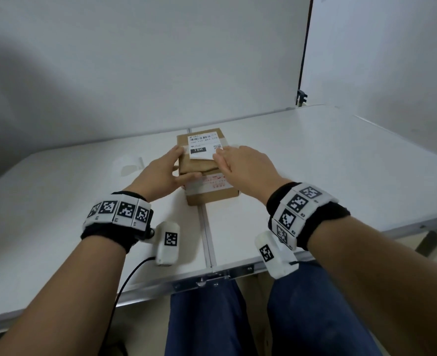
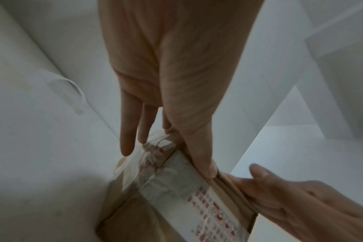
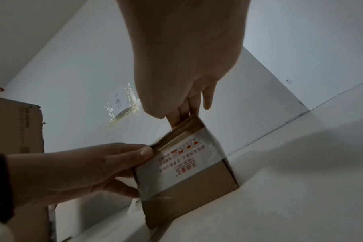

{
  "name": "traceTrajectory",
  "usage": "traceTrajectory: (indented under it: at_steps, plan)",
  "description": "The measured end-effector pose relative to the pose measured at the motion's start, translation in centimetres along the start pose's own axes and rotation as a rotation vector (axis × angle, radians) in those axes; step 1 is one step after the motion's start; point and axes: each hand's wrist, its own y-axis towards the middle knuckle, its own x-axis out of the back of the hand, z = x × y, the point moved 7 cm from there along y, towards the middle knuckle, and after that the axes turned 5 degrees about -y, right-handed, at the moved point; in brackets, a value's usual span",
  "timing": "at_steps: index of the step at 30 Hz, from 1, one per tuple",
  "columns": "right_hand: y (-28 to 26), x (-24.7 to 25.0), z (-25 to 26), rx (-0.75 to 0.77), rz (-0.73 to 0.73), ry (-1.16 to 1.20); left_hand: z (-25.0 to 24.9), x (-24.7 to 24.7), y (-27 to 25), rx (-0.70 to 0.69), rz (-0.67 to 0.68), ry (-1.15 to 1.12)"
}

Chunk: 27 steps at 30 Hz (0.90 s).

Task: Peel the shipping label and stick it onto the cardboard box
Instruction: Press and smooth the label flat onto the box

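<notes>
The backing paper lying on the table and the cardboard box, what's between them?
In the head view, the left hand gripping the cardboard box's left side lies between it and the backing paper; otherwise bare table.

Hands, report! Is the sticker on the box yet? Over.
Left hand grips box. Right hand presses label on top. Nothing in the way.

Head view: even, diffuse light, moderately bright, cool grey cast; broad soft shadow on the wall (image 1: 45,80) at upper left. Straight edges bow toward the frame borders. Slight softness throughout; label print only partly legible. Both wrist views: dim, grainy, palms underexposed against pale surfaces, strong wide-angle stretch; nearest skin out of focus
</notes>
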Motion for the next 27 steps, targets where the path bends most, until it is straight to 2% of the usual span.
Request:
traceTrajectory:
  at_steps: [2,8,12,15,21,27]
  plan:
    - [-0.4,0.2,0.2,0.027,0.022,-0.029,-0.2,0.0,-0.2,0.021,-0.046,0.006]
    - [0.0,-0.1,0.8,0.139,0.045,-0.006,0.2,0.3,-0.1,0.045,-0.045,-0.054]
    - [0.6,-1.2,1.1,0.167,0.152,0.060,0.9,0.1,0.2,0.042,-0.042,-0.095]
    - [1.6,-1.6,1.1,0.163,0.180,-0.038,1.7,0.2,0.7,0.041,-0.038,-0.046]
    - [3.6,-3.6,1.9,0.180,0.360,-0.104,1.5,0.6,0.8,0.002,-0.040,-0.003]
    - [2.7,-3.2,3.0,0.249,0.292,-0.088,2.3,0.5,1.1,0.032,-0.056,-0.006]
